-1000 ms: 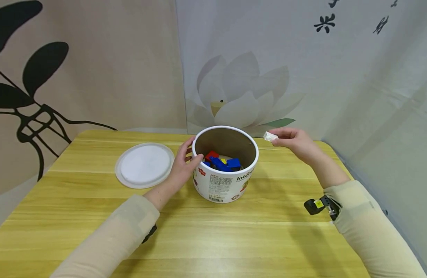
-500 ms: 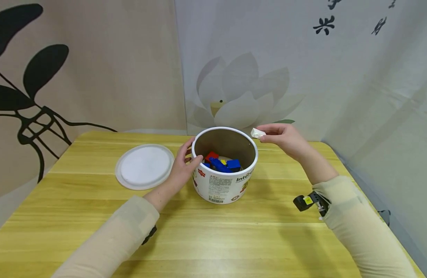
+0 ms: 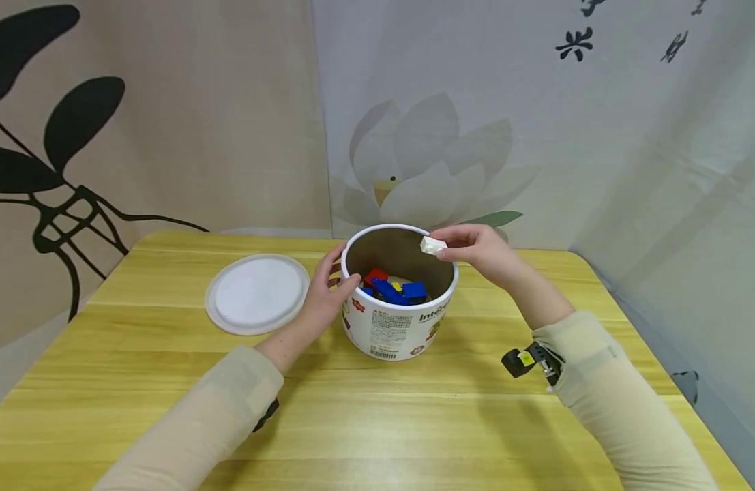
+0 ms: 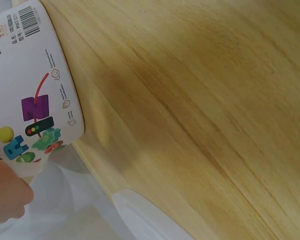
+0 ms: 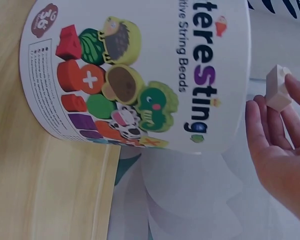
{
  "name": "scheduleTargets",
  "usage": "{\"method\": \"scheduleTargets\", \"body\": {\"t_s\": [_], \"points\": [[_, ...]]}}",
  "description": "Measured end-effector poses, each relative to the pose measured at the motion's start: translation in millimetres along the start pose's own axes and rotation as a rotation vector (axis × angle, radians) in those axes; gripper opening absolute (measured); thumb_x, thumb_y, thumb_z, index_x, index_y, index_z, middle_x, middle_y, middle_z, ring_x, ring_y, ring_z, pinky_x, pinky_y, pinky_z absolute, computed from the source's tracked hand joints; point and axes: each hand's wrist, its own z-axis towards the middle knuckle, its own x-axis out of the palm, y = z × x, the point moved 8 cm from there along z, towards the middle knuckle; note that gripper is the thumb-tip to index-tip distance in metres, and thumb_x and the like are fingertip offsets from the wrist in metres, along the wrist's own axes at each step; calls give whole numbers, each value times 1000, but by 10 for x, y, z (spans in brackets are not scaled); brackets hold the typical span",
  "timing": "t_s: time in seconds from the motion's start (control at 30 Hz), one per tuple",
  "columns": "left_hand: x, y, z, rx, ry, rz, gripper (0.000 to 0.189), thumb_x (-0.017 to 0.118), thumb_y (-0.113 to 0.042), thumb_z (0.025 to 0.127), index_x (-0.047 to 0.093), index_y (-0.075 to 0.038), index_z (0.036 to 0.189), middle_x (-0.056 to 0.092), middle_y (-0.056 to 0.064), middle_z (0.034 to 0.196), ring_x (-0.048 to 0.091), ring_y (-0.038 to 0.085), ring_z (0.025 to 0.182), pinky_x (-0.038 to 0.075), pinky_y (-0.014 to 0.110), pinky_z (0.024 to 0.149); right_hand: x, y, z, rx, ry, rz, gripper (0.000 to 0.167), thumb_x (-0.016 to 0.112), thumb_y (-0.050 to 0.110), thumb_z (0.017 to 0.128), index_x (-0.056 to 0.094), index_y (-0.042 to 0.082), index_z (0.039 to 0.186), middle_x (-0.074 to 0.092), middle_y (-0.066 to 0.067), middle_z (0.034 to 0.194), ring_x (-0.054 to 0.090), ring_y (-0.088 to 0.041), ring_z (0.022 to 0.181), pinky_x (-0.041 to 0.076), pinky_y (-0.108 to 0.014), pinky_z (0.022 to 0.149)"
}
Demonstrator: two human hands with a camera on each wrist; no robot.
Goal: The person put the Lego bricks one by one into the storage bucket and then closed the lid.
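A white round bucket (image 3: pixel 392 331) with printed toy pictures stands on the table, its top uncovered. My left hand (image 3: pixel 320 296) grips its left side, the thumb at the rim. Between thumb and fingertips, my right hand (image 3: pixel 484 256) pinches a small white building block (image 3: pixel 433 246) over the bucket's right rim. Up close in the right wrist view, the block (image 5: pixel 277 90) looks plain and box-shaped. Inside the bucket lie a red block (image 3: pixel 375 275), a long blue piece (image 3: pixel 389 292), a blue block (image 3: pixel 415 291) and a bit of yellow.
A round white lid (image 3: pixel 257 294) lies on the wooden table (image 3: pixel 377 423), left of the bucket. Behind the table hangs a printed cloth (image 3: pixel 242 123) with a lotus and dark leaves. Each wrist carries a small black camera, the right one (image 3: pixel 524 361) plainly visible.
My right hand has moved left with the white block, from beside the bucket to over its right rim. My left hand and the bucket stay put.
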Motion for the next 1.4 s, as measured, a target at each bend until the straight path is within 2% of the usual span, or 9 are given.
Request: {"method": "scheduleTargets", "body": {"t_s": [0.4,0.63,1.03,1.13,1.3,1.4], "points": [[11,-9,-10,-10,0,3,61,56,-18,92,28,-19,146,29,5,149,33,30,132,28,47,110,36,-28,2,8,-2,-34,38,64,4,85,57,-6,121,63,12,92,58,-8,86,51,-21,81],[9,3,4,-8,2,10,60,55,-19,93,28,-18,146,28,6,149,32,30,132,28,47,110,27,-56,6,7,-8,5,40,63,2,84,53,-9,122,64,10,87,60,-6,81,52,-19,78],[-23,-36,-28,-16,1,21,61,55,-20,93,27,-17,147,28,7,149,33,30,131,30,46,109,47,-13,1,-17,14,44,42,58,2,88,47,-15,125,63,10,93,64,-6,86,53,-37,88],[-55,-48,-29,-21,14,52,62,56,-19,93,26,-16,147,28,10,149,35,31,131,31,46,108,89,33,5,-15,17,53,41,56,6,91,46,-14,126,63,6,96,63,-5,85,53,-35,88],[-147,-89,-36,-16,52,131,60,56,-23,93,29,-12,146,30,11,149,35,32,131,33,47,107,239,167,42,8,12,105,41,49,11,96,43,-11,130,58,-6,109,61,-7,90,53,-24,84],[-271,-143,-43,2,30,168,55,54,-24,94,35,-8,143,36,12,147,36,33,131,34,47,107,373,291,82,32,-3,141,41,44,17,98,42,-7,133,53,-16,121,58,-13,99,51,-28,90]]}}
